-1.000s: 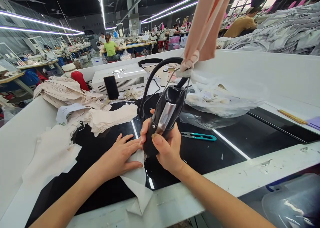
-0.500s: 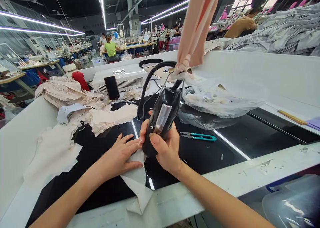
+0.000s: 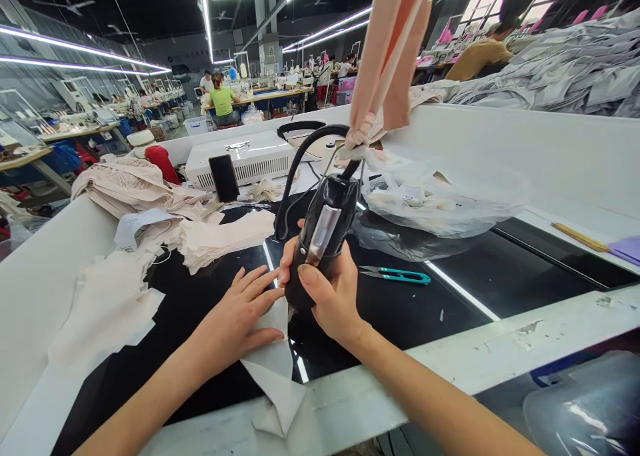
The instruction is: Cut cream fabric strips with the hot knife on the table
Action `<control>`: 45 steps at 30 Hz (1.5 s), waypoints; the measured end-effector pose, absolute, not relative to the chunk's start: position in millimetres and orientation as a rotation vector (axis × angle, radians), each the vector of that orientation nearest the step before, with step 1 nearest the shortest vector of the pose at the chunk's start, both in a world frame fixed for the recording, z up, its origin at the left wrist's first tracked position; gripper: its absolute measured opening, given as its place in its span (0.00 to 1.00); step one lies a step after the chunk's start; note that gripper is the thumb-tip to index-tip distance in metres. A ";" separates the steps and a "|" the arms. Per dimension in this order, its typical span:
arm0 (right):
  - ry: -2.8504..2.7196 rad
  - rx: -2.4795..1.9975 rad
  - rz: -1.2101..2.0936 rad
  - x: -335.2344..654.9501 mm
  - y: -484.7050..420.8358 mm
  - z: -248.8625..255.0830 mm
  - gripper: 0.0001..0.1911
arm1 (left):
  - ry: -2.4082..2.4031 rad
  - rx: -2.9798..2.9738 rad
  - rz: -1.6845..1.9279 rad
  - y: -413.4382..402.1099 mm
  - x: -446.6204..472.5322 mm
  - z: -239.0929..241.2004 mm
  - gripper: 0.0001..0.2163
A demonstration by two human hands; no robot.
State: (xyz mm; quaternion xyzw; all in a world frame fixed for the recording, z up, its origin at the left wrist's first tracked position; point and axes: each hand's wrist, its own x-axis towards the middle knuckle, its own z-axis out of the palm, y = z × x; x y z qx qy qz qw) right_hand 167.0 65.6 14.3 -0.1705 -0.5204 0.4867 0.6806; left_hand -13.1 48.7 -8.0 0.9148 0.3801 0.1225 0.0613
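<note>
On a black worktop (image 3: 500, 276) in a sewing hall, the left hand (image 3: 235, 319) lays its fingers (image 3: 256, 284) spread and flat on a pale cloth piece (image 3: 277, 383) that hangs over the near edge. The right hand (image 3: 336, 299) is wrapped tight around a black tool (image 3: 324, 233), whose lower end is at the cloth just beside the left fingertips. Teal snips (image 3: 397, 276) lie near on the right, and a stack of cream cloth (image 3: 220, 237) lies behind the left hand.

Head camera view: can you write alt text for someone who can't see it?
A person's right hand grips a black corded tool, its tip at a pale fabric piece that the left hand presses flat on a black table. Teal snips and a plastic bag lie beyond.
</note>
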 end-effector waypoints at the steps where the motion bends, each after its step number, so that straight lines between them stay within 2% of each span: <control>1: -1.173 -0.384 1.097 168.6 65.1 16.3 0.20 | 1.191 2.794 0.454 40.1 -12.8 -7.7 0.22; 3: -1.196 -0.393 1.099 172.7 64.2 21.9 0.23 | 1.278 2.819 0.571 20.4 -10.7 -7.6 0.12; 5: -1.247 -0.432 1.084 178.1 63.9 29.9 0.26 | 1.306 2.861 0.561 2.1 -6.7 -9.6 0.07; 8: -1.356 -0.485 1.067 186.3 65.1 44.6 0.28 | 1.289 2.942 0.446 -12.1 -1.6 -18.2 0.09; 14: -1.431 -0.634 0.850 192.3 65.3 62.6 0.22 | 1.133 2.965 0.397 3.6 -10.5 -27.7 0.21; 17: -1.397 -0.675 0.781 190.9 62.0 59.8 0.22 | 0.996 2.960 0.374 13.1 -19.5 -21.4 0.19; 23: -1.305 -0.633 0.823 189.4 61.6 48.1 0.16 | 0.959 2.892 0.455 24.0 -26.4 -9.1 0.17; 28: -1.295 -0.496 0.930 191.9 61.6 41.9 0.17 | 1.108 2.860 0.559 41.1 -13.7 -11.0 0.17; 35: -1.296 -0.505 0.998 203.4 49.4 30.7 0.19 | 1.048 2.879 0.539 60.0 -11.1 -29.7 0.11; 41: -1.323 -0.478 0.950 207.0 44.3 28.9 0.14 | 0.980 2.871 0.587 55.2 -20.8 -26.1 0.11; 45: -1.326 -0.474 0.947 208.2 43.2 29.4 0.15 | 0.982 2.847 0.568 50.5 -21.3 -22.8 0.11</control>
